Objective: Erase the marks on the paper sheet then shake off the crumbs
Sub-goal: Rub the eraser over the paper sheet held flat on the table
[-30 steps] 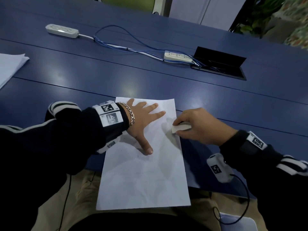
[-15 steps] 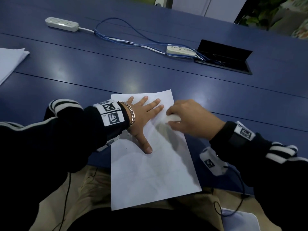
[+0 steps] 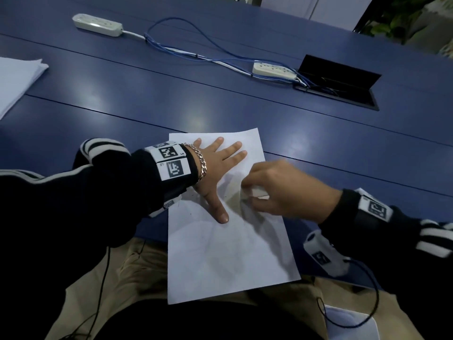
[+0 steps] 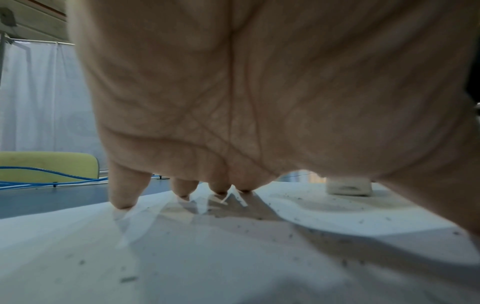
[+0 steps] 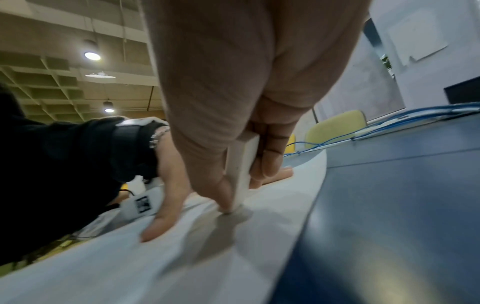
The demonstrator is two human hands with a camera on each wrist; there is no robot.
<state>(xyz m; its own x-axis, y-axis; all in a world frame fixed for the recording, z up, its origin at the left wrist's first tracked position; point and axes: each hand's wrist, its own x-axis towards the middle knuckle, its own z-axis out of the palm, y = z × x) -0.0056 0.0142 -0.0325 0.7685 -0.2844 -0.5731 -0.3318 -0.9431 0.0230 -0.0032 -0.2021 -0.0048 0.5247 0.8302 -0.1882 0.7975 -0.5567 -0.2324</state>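
A white paper sheet [image 3: 220, 253] lies on the blue table [image 3: 147, 99], its near end hanging over the table edge above my lap. My left hand [image 3: 218, 165] lies flat on the sheet's upper part with fingers spread, thumb pointing toward me. My right hand [image 3: 274, 190] pinches a white eraser [image 3: 257, 192] between thumb and fingers and presses its end onto the paper just right of the left thumb. The eraser [image 5: 241, 164] stands on edge in the right wrist view. Dark eraser crumbs [image 4: 298, 226] dot the sheet [image 4: 182, 257] under the left palm.
Two white power strips [image 3: 98, 24] [image 3: 273, 69] with blue cables [image 3: 196, 50] lie across the far table. An open black cable hatch [image 3: 340, 82] sits at back right. A stack of white paper [image 3: 14, 79] lies at the left edge.
The sheet has turned slightly, its near end swinging right. My right hand with the eraser has slid left and nearer along the paper, close to the left thumb. The left hand stays pressed flat.
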